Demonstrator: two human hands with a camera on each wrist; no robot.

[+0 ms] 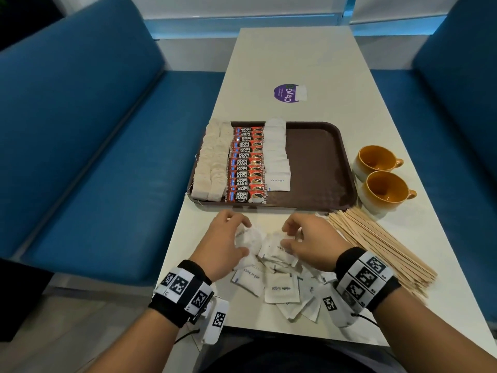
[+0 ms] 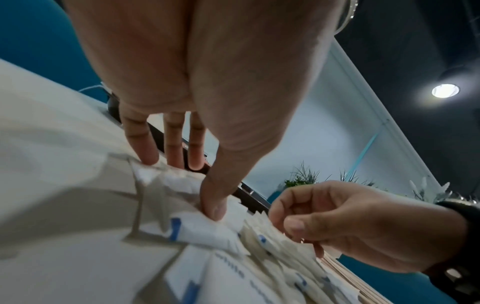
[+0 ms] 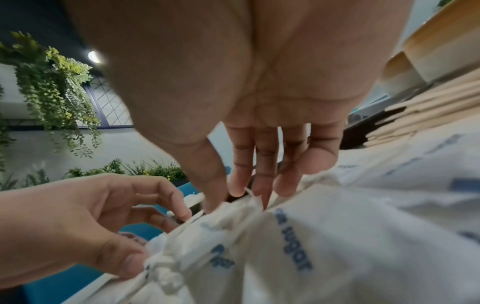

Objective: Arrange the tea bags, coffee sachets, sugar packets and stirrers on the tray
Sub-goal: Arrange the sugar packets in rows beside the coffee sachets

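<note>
Hands: left hand and right hand both down in the loose sugar packets at the near edge of the worktop. Left fingers and thumb pinch a packet or a few; right fingers curled onto the top of the heap, pinching paper edges.
Pile risk: packets overlap every way, some crumpled. My read: pinching by a corner could lift two at once or drag neighbours off the near edge, which is just beside the pile.
Tear risk: thin paper, bunched under the thumbs in the wrist views; a hard squeeze could split one and spill sugar.
Pile labels: "white sugar" in blue on several packets, with a blue bar at one end.
Stirrers: wooden stirrers fanned on the worktop just right of the right hand, not on the tray. A wrist sweep could scatter them or roll them toward the edge.
Tray: brown tray just beyond the hands; right half bare.
Tray rows: tea bags far left, coffee sachets next, one column of sugar beside them. Tea bags overhang the left rim, strings loose; a bump could push them off. Rows are shingled, so a careless drop would shift them.
Sachet label: "KOPI JUAN" on each.
Cups: two orange cups right of the tray, close to the stirrer tips.
Far sticker: purple round sticker reads "ClayG", rest covered.
</note>
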